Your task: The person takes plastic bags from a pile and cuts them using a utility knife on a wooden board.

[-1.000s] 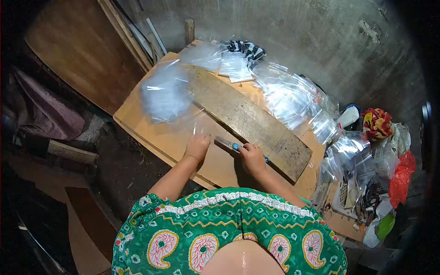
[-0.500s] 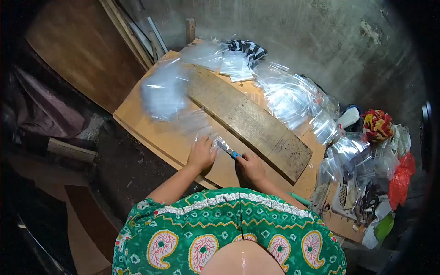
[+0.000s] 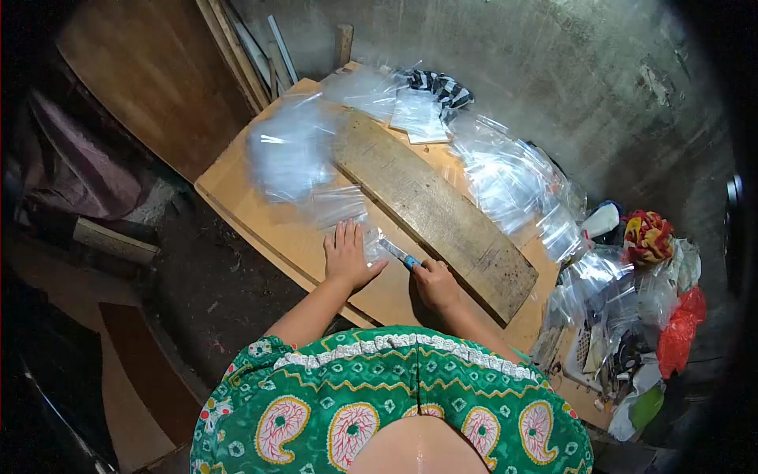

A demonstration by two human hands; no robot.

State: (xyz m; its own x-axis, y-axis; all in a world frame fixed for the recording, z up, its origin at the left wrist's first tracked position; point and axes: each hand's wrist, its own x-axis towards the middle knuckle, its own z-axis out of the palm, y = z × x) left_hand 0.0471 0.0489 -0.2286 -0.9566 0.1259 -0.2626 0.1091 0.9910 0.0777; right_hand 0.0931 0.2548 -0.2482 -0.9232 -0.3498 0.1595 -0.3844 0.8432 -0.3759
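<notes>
My left hand point(image 3: 348, 256) lies flat with its fingers spread, pressing on a small clear plastic sheet point(image 3: 374, 246) on the tabletop. My right hand point(image 3: 435, 284) is closed round the blue handle of a utility knife point(image 3: 410, 261). The knife's metal blade points up and left and meets the right edge of the plastic. Just beyond my left fingertips lie more clear plastic pieces point(image 3: 338, 205). A long wooden plank point(image 3: 434, 213) lies slantwise on the table, beyond the knife.
A big pile of clear plastic point(image 3: 290, 154) sits at the table's left. More plastic point(image 3: 505, 178), a white stack point(image 3: 418, 116) and a black-and-white cloth point(image 3: 439, 87) lie along the back. Bags and a red plastic bag point(image 3: 681, 332) crowd the right side. The wooden tabletop point(image 3: 253, 213) ends at the front left.
My left hand has gone from bent fingers to lying flat and spread on the plastic. My right hand still holds the knife, nearly in place. The camera view has shifted slightly.
</notes>
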